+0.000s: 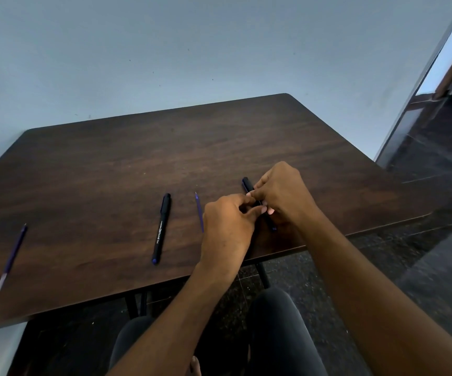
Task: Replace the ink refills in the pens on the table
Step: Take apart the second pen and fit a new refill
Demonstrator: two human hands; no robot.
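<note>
Both hands meet over the near right part of the dark brown wood-grain table [219,137], grasping one slim black capped pen [247,184] between them; the left hand [227,226] has its fingers curled in and pinches the pen's middle; the right hand [282,194] comes from the other side, its thumb and fingertips closed on the same barrel just beyond the left hand's grip. The pen's capped end sticks out up and to the left of the knuckles; its blue-tipped lower end shows just below the right hand; whether it rests on the table or is lifted off it cannot be told.

Just left of the left hand a thin blue ink refill [199,211] lies on the wood, its fine tip pointing away from the person; its lower end is hidden behind the hand. Further left lies a second black pen with white lettering and a blue end [161,228], capped, near parallel to the refill; well apart, near the left edge, lies another purple-blue refill with a pale clear end [11,257].

Behind the table stands a pale grey-blue wall [192,50]; dark speckled floor [436,226] shows to the right; the person's knees in dark trousers [276,321] sit under the table's edge.
</note>
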